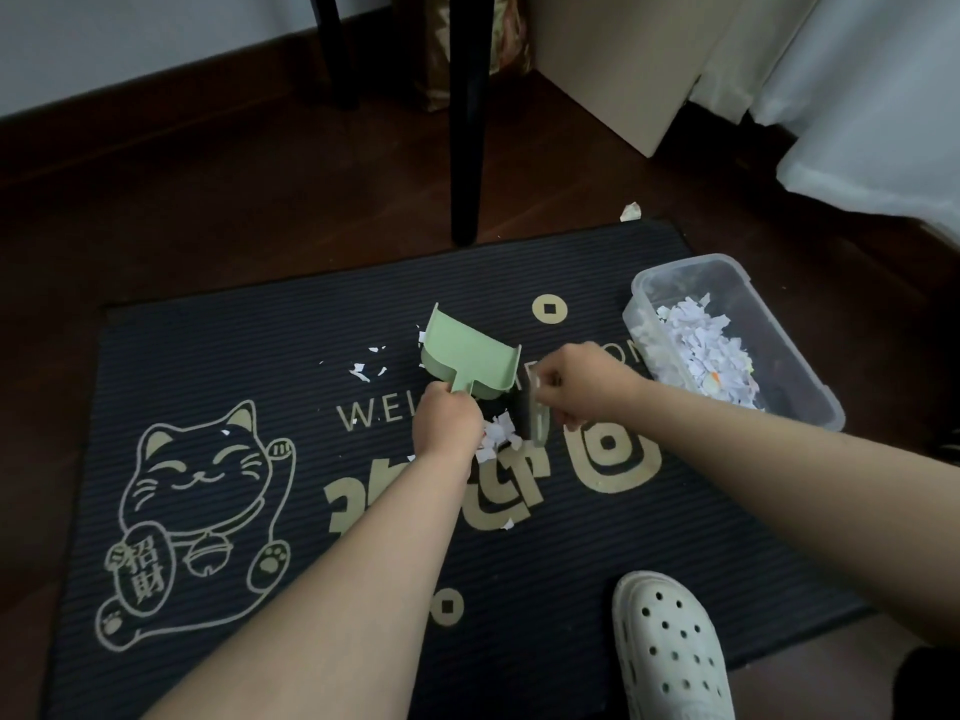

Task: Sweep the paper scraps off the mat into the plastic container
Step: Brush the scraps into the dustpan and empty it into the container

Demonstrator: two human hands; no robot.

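Note:
A dark ribbed mat (218, 356) with a gold cat print lies on the wooden floor. My left hand (447, 420) grips the handle of a light green dustpan (467, 350), which is raised with its mouth pointing away from me. My right hand (576, 384) holds a small green brush (532, 415) with its bristles down on the mat. A little heap of white paper scraps (496, 436) sits between my two hands. More scraps (366, 368) are scattered left of the dustpan. A clear plastic container (769, 324) with many scraps inside stands on the mat's right edge.
A black chair leg (467, 148) stands just beyond the mat's far edge. One stray scrap (631, 211) lies on the floor past the mat. A foot in a white perforated clog (670, 652) rests on the mat's near right. White fabric hangs at the far right.

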